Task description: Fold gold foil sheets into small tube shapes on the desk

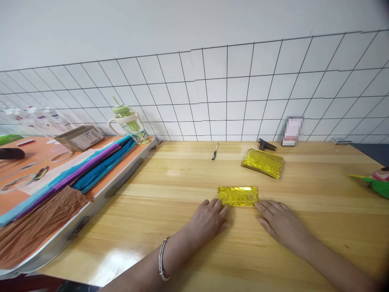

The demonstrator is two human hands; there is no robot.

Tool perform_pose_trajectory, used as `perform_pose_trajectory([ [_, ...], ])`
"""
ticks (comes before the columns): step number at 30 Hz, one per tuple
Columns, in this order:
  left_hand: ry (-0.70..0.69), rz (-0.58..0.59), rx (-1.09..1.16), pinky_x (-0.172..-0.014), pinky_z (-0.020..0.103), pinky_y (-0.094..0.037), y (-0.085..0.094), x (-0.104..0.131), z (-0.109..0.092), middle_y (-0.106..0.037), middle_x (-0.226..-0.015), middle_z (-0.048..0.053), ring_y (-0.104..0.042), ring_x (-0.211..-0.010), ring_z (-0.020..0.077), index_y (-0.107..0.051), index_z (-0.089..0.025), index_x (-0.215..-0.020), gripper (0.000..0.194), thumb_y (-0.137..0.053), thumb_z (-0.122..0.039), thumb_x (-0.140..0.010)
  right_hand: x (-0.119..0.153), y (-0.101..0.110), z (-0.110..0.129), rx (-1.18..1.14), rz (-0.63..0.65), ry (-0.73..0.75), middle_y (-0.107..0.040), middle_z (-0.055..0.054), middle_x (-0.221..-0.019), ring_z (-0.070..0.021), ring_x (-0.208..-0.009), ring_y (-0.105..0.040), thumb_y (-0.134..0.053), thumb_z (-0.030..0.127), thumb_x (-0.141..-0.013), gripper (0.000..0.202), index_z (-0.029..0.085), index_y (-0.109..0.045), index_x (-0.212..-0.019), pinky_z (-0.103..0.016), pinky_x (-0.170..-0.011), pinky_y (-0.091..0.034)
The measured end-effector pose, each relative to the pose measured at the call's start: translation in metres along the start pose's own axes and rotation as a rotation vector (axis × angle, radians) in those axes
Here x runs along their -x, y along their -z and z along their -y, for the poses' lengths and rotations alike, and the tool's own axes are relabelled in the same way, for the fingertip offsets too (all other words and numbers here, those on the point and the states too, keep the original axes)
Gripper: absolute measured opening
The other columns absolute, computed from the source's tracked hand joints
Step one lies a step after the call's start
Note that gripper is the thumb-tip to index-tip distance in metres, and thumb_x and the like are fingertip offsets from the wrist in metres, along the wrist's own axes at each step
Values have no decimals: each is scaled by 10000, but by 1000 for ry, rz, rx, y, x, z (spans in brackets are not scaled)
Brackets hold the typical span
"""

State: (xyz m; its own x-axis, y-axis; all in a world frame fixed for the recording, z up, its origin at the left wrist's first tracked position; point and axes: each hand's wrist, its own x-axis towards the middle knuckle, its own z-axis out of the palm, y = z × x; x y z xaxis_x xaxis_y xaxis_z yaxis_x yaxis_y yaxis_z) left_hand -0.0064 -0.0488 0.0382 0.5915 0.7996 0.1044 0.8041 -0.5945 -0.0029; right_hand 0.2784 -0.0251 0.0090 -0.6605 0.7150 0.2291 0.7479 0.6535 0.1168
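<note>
A shiny gold foil sheet [238, 196], a narrow rectangle with an embossed pattern, lies flat on the wooden table in front of me. My left hand [209, 219] rests at its lower left corner, fingers bent and thumb apart from them. At the lower right corner, the outstretched fingertips of my right hand [278, 221] touch the edge, with the thumb held apart. Neither hand lifts the foil. Beyond it, slightly to the right, sits a stack of larger gold foil sheets [263, 163].
Behind the stack are a black clip [266, 144] and a phone [293, 130] against the tiled wall. A pen [215, 151] lies left of them. On the left, an orange-topped surface [100, 172] carries crepe paper [39, 227], a cardboard box [80, 138] and a green-lidded bottle [130, 123].
</note>
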Motion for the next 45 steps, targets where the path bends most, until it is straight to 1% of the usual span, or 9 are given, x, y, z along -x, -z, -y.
perform_pose_trajectory([
  [2,16,14,-17,-750,369,-426,2,-1,-2,-570,-1012,89,-529,-969,263,-472,-217,-1202,492,-544,-543,-841,-3,5,2,43,12,16,-621,-102,-1188,-265,-1086,-534,-442,313,-914,372,181,-549,-1246,-419,-899,-413],
  [4,26,36,-28,-753,373,-418,3,-1,-3,-569,-1019,84,-522,-963,265,-453,-234,-1244,544,-535,-578,-831,-7,10,6,81,11,19,-629,-114,-1162,-285,-1083,-530,-448,318,-915,348,174,-586,-1200,-427,-890,-410],
  [11,-58,30,40,-861,369,-378,3,-6,0,-558,-1068,87,-497,-1018,253,-548,-181,-1135,459,-513,-546,-859,-29,21,38,44,19,24,-583,-137,-1229,-291,-1150,-479,-442,353,-918,362,184,-593,-1200,-433,-930,-378],
  [18,-81,38,56,-815,334,-409,-4,-10,2,-566,-1038,63,-512,-969,230,-546,-188,-1121,393,-455,-504,-905,-47,3,55,-47,65,20,-548,-128,-1275,-284,-1130,-487,-476,424,-891,437,225,-534,-1276,-426,-924,-383],
  [22,-65,26,56,-826,361,-411,-8,-7,2,-569,-1056,78,-504,-980,248,-511,-169,-1189,463,-464,-522,-892,-46,-5,55,-54,74,9,-527,-128,-1298,-294,-1133,-476,-476,439,-888,458,236,-515,-1296,-438,-924,-375],
  [28,-24,2,95,-854,383,-395,-11,-1,-1,-569,-1124,87,-500,-1031,260,-458,-177,-1270,499,-487,-497,-888,-47,1,51,-99,68,-5,-537,-108,-1286,-275,-1126,-480,-478,415,-891,428,270,-516,-1291,-429,-920,-384],
  [32,-5,-8,133,-879,386,-387,-10,3,1,-564,-1168,87,-500,-1065,261,-447,-201,-1287,488,-483,-488,-893,-39,3,32,-98,67,-13,-540,-88,-1288,-264,-1141,-479,-437,374,-915,374,294,-537,-1266,-429,-917,-391],
  [39,16,-40,202,-946,393,-363,-11,18,15,-523,-1282,79,-486,-1126,254,-457,-205,-1290,439,-479,-415,-904,-5,-3,-8,-53,61,-74,-529,-65,-1316,-263,-1186,-449,-396,366,-930,388,272,-518,-1286,-446,-930,-394],
  [45,35,-79,238,-910,365,-387,-8,22,21,-576,-1213,62,-530,-1086,216,-530,-226,-1213,319,-440,-316,-921,0,-3,3,-41,24,-115,-526,-129,-1301,-277,-1193,-443,-418,370,-918,409,189,-546,-1262,-444,-953,-390],
])
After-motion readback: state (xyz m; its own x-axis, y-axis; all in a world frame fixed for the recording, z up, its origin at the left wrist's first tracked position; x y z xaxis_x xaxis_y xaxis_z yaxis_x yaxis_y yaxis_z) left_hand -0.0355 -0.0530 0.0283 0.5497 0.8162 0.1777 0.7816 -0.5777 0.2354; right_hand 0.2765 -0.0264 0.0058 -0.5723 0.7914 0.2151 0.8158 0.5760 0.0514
